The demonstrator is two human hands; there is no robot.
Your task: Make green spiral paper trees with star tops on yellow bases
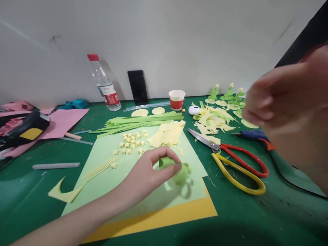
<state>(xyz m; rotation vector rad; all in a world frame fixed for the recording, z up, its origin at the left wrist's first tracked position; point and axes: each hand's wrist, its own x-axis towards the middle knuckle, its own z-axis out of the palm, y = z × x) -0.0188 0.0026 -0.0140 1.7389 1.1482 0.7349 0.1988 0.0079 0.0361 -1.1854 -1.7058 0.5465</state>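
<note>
My left hand (151, 171) pinches a curled green paper piece (180, 173) between thumb and fingertips, over the pale green sheet (102, 191). Blurred by motion, my right hand (266, 92) is raised at the right edge; whether it holds anything cannot be made out. Small yellow paper stars (132, 143) lie behind my left hand, with thin yellow strips (101, 168) to their left. A stack of pale yellow pieces (167, 133) and long green strips (143, 119) lie further back. Scissors (217, 147) with red and yellow handles rest open to the right.
A bottle (109, 89), a phone (138, 87) and a paper cup (176, 99) stand along the wall. Yellow scraps (211, 118), green star-topped stems (229, 92) and a blue-handled tool (252, 134) are at the right. Pink paper (64, 119) and a black-and-yellow device (30, 131) lie left.
</note>
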